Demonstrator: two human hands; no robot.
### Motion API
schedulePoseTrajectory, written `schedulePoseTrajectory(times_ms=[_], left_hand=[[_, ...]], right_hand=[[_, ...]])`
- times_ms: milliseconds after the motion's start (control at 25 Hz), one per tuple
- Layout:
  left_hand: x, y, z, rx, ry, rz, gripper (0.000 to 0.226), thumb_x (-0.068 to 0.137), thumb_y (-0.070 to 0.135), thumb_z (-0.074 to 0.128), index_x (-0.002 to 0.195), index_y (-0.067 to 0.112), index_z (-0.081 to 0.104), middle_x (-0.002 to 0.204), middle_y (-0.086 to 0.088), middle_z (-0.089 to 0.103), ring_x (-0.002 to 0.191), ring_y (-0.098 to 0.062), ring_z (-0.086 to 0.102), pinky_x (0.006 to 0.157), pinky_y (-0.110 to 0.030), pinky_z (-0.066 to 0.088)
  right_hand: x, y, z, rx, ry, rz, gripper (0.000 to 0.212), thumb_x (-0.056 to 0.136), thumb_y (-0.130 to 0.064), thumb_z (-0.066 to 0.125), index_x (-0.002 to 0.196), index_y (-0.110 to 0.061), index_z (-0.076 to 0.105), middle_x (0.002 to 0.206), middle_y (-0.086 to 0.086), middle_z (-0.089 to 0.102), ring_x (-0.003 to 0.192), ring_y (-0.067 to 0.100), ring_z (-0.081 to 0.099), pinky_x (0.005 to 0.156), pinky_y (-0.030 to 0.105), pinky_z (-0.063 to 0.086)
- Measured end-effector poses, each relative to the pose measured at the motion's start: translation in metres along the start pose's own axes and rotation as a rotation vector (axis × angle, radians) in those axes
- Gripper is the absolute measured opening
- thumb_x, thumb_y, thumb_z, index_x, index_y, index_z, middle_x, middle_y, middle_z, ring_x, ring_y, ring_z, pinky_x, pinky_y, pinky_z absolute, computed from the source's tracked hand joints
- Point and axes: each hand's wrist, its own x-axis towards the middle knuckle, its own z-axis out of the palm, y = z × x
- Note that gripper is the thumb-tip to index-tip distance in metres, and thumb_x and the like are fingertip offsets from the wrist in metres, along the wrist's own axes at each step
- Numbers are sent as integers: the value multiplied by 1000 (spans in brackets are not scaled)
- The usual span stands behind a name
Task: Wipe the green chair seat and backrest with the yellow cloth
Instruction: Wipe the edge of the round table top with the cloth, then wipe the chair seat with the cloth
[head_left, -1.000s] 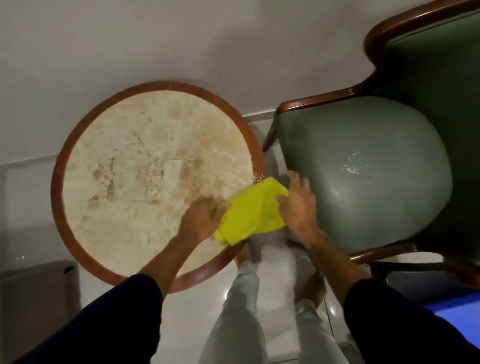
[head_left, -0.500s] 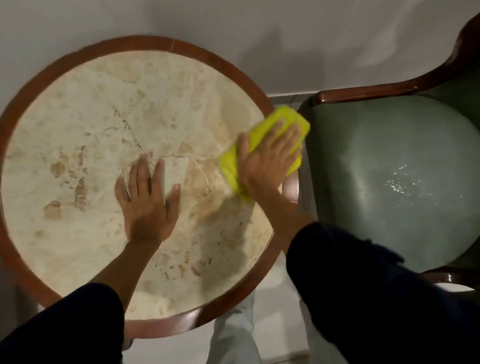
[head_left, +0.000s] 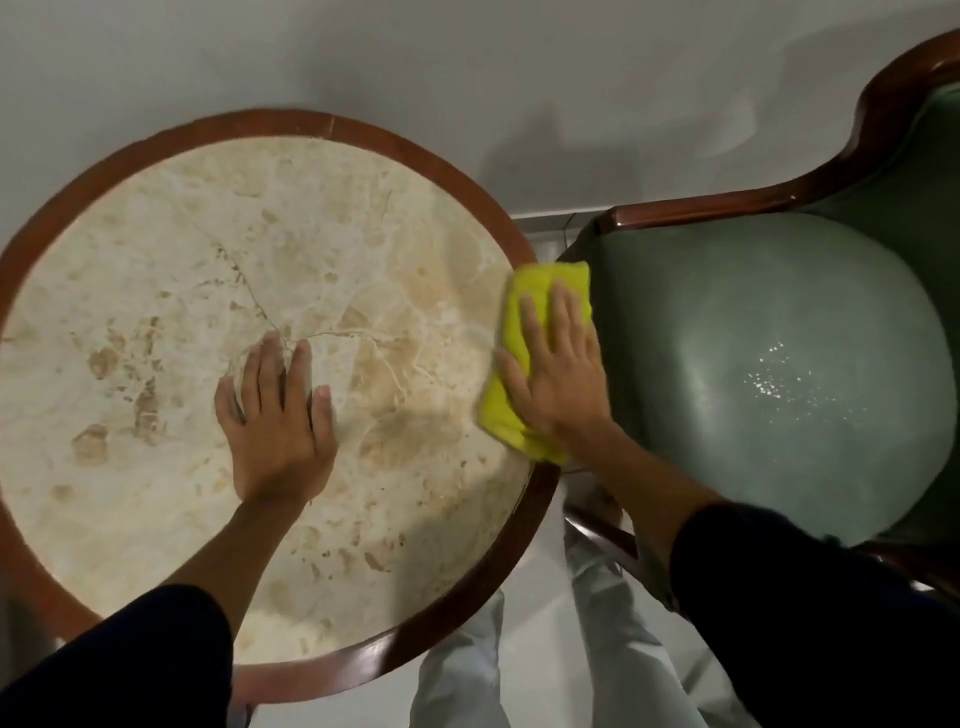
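Observation:
The folded yellow cloth (head_left: 519, 332) lies across the right rim of the round table and the left edge of the green chair seat (head_left: 779, 374). My right hand (head_left: 558, 369) presses flat on the cloth, fingers spread and pointing away from me. My left hand (head_left: 278, 421) rests flat and empty on the marble table top. The green backrest (head_left: 919, 171) shows at the far right, inside a curved dark wooden frame. Small wet glints speckle the middle of the seat.
A round marble table with a wooden rim (head_left: 426, 150) fills the left half, almost touching the chair. A wooden armrest (head_left: 701, 210) runs along the seat's far side. A white wall (head_left: 467, 62) stands behind both. My legs (head_left: 613, 649) stand on pale floor tiles between them.
My right hand has slid the cloth from the table's right part onto the chair seat's left edge. My left hand has stayed flat on the table.

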Motion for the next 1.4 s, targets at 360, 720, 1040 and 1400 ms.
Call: schedulePoseTrajectory(times_ms=[360, 720, 1040, 1400], left_hand=[[13, 49, -30, -392, -111, -207, 50, 96, 49, 30, 130, 21, 53, 142, -11, 48, 129, -32, 40, 107, -49, 30], [-13, 193, -40, -1074, -625, -343, 91, 68, -1, 80, 139, 23, 29, 110, -1, 60, 90, -15, 63, 75, -25, 57], [-64, 371, -32, -996, -810, -13, 66, 76, 12, 78, 130, 21, 41, 122, -7, 63, 102, -17, 59, 86, -32, 52], [70, 386, 28, -102, -240, 587, 47, 98, 34, 40, 141, 16, 36, 154, -13, 30, 143, -28, 26, 112, -55, 22]], right_hand=[[-88, -32, 14, 225, 121, 52, 108, 66, -87, 46, 150, -24, 20, 159, 14, 21, 147, 31, 15, 115, 56, 11], [-145, 51, -20, 1399, 70, 871, 46, 63, -15, 82, 105, -22, 66, 100, 5, 74, 91, 24, 70, 83, 43, 57], [-167, 257, -112, 637, 426, 723, 64, 76, -19, 79, 130, -14, 45, 122, 9, 55, 109, 27, 54, 88, 41, 47], [-64, 222, -9, 336, 285, 915, 90, 90, -66, 34, 150, -1, 16, 158, 26, 11, 148, 37, 5, 119, 54, 4]])
